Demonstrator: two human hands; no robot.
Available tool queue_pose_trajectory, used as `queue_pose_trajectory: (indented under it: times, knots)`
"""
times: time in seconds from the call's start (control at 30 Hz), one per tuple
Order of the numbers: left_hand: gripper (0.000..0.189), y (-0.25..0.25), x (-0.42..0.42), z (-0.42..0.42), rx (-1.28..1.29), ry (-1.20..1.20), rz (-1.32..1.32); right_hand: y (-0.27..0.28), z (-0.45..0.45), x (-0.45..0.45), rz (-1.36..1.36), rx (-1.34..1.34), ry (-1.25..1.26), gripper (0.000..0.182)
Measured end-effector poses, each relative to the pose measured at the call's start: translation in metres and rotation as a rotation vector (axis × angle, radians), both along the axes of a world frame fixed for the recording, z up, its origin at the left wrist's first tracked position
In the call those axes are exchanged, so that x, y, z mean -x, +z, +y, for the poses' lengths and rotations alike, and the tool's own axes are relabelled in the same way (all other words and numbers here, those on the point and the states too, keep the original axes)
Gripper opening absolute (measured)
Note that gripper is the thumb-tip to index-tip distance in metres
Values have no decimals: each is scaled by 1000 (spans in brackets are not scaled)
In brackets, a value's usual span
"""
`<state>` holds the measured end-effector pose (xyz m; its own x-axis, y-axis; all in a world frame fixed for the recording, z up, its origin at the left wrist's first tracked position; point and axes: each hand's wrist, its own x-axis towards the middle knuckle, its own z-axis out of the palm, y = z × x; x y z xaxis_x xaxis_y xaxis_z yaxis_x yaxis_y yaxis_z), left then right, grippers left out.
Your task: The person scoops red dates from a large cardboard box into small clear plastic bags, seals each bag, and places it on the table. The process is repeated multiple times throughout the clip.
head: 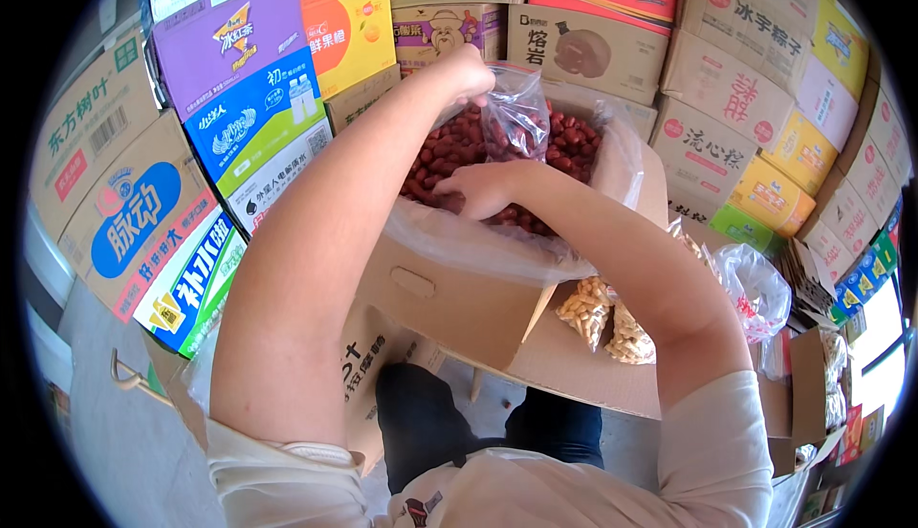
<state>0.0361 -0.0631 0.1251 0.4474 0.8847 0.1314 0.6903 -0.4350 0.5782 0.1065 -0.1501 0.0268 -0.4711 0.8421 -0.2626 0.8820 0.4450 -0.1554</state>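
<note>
An open cardboard carton lined with clear plastic film stands before me, filled with red dates. At its far side, my left hand grips the upper edge of a clear plastic bag, which hangs over the dates. Dates show at the bag's lower part; how many lie inside it is unclear. My right hand reaches down into the dates near the front of the carton, fingers curled and partly hidden among them. Whether it holds any dates cannot be seen.
Small clear bags of peanuts lie on the cardboard-covered table, right of the carton. A crumpled plastic bag sits farther right. Stacked drink cartons rise at left, more cartons behind. An open box stands at right.
</note>
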Motion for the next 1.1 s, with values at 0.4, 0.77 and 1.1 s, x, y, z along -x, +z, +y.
queue_pose_trajectory:
  times: [0.4,0.77,1.1]
  knots:
    - [10,13,-1,-22,275,-6,-307,-6,5,1,20,96,-12,82]
    - [5,8,0,-19,217,0,-253,-11,3,-5,-30,-57,-74,80]
    - [6,5,2,-15,206,3,-243,-10,-6,-22,136,56,-119,82]
